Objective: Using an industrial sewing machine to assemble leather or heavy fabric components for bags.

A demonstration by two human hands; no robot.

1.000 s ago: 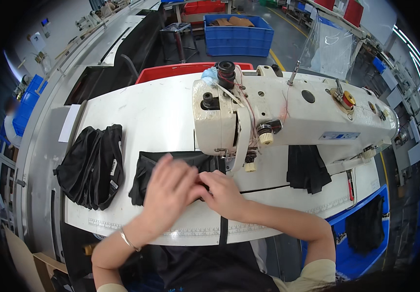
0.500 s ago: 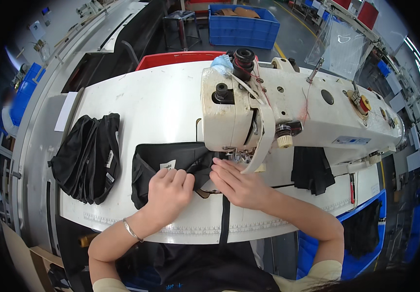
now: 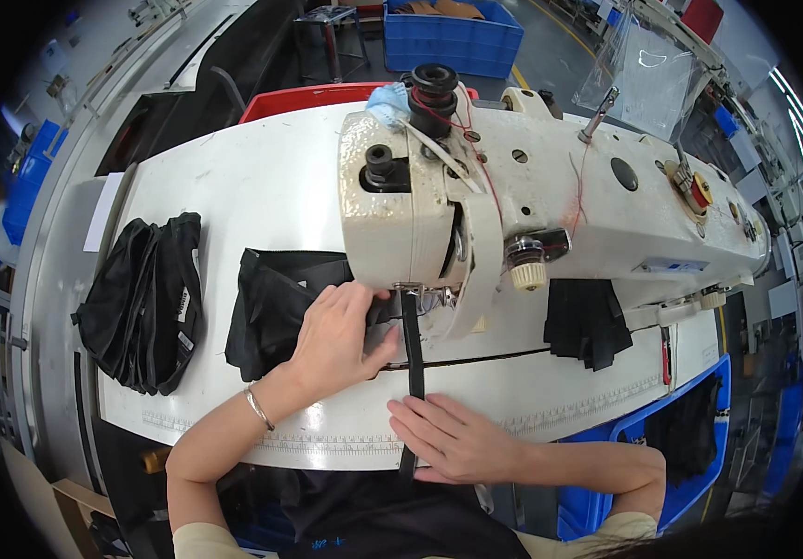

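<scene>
My left hand is by the needle area of the white sewing machine. Its bent fingers and thumb hold the edge of a folded black fabric piece, partly covered by that hand. From the presser foot a narrow black strap runs toward me and over the table's front edge. Across the strap's lower part lies my right hand, fingers stretched out and slightly apart, hiding a short length of it.
Left on the white table rests a stack of black fabric pieces. More black fabric lies under the machine arm, with a red-handled tool farther right. Blue bins flank the table's right edge; a red bin is behind.
My right hand has moved from beside the needle down toward the front edge, onto the strap. My left hand has shifted up and right, closer to the presser foot. The view has shifted slightly.
</scene>
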